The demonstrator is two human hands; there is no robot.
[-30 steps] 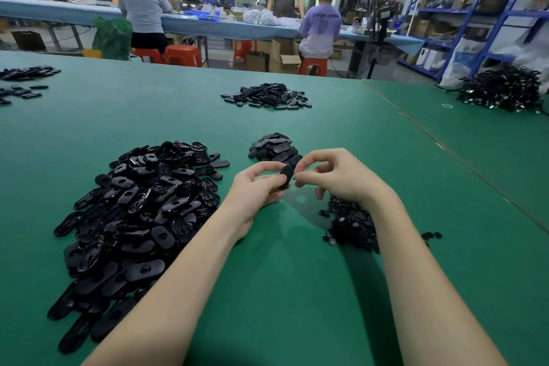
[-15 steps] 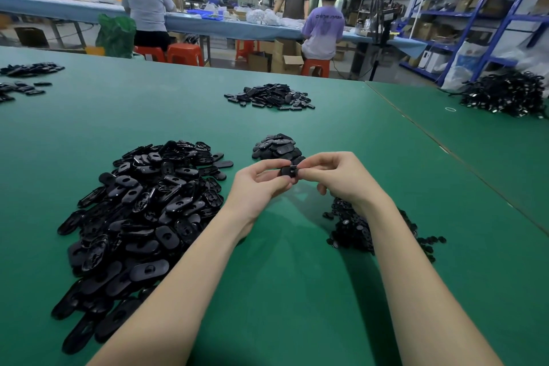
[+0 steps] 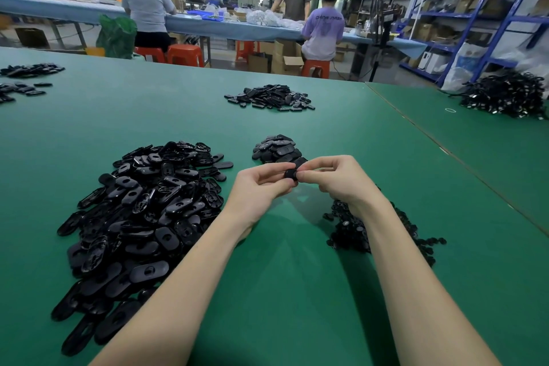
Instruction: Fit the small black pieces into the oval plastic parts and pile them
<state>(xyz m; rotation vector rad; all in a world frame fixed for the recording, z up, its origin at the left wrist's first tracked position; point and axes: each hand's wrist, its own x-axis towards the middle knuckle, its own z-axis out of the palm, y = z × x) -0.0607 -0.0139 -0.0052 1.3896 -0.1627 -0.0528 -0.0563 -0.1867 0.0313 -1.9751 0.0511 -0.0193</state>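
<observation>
Left hand: the left hand (image 3: 261, 187) is raised just above the bench, fingers (image 3: 279, 184) curled and clamped on the near end of the oval plastic part (image 3: 292, 171).
Right hand: the right hand (image 3: 335, 177) meets it from the other side, thumb and fingers (image 3: 309, 177) pinched together on the same part; whether a small black piece sits between those fingertips I cannot tell.
Oval plastic part: black, mostly hidden by both hands, held in the air between them, just in front of the small pile.
Small pile: a low heap of oval parts (image 3: 277, 148) lies on the bench just beyond the hands.
Big heap: a wide loose heap of oval parts (image 3: 139, 217), many showing a slot in the middle, spreads beside and under the left forearm.
Small black pieces: a dark heap of small black pieces (image 3: 350, 229) lies under the right wrist and forearm, with a few strays to its right.
Bench: green bench (image 3: 267, 291), with a seam running diagonally on the right.
Far piles: another pile of black parts (image 3: 270, 97) sits further back in the middle, more at the far left edge (image 3: 26, 71), and a tangled black heap (image 3: 505, 93) at the far right.
Background: three people at a long blue table (image 3: 59, 7), orange stools (image 3: 184, 53), cardboard boxes, blue shelving (image 3: 487, 15).
</observation>
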